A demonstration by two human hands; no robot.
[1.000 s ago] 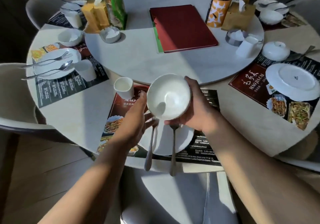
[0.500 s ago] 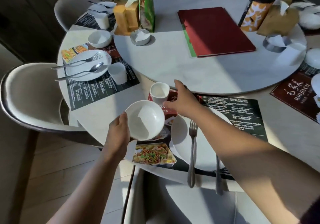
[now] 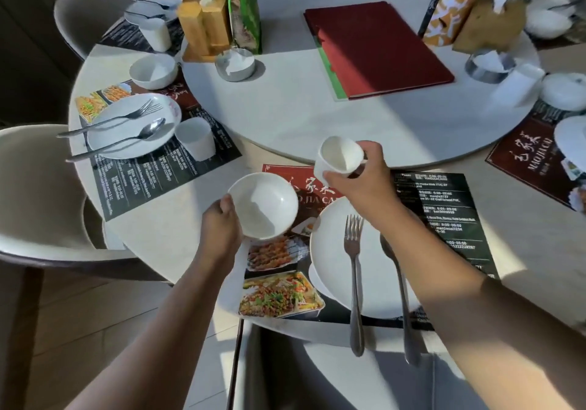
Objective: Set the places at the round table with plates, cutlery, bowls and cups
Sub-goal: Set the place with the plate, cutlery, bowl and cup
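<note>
Near edge of the round pale table (image 3: 152,235): a white round plate (image 3: 329,251) sits on a dark printed paper placemat (image 3: 444,206). A steel fork (image 3: 353,270) and a steel spoon (image 3: 396,282) lie across it side by side, handles past the table's edge.
Left hand (image 3: 220,228): fingers curled under a white ceramic bowl (image 3: 264,206), thumb on its rim. It holds the bowl tilted over the mat's left part, just beside the plate.
Right hand (image 3: 361,181): fingers wrapped round a small white handleless cup (image 3: 339,157), which it holds tipped above the mat's far edge.
Just changed: a second ago the right hand had the bowl. The bowl has since passed to the left hand, and the cup, then standing on the mat, has been picked up.
Meaning: this place seems to have all its pieces. I'd judge only the bowl and cup still need final spots.
Left edge: a neighbouring white plate (image 3: 126,143) with cutlery, a cup and a bowl looks already laid.
Centre: a white round turntable (image 3: 301,114) carries a dark red folder (image 3: 377,48).
</note>
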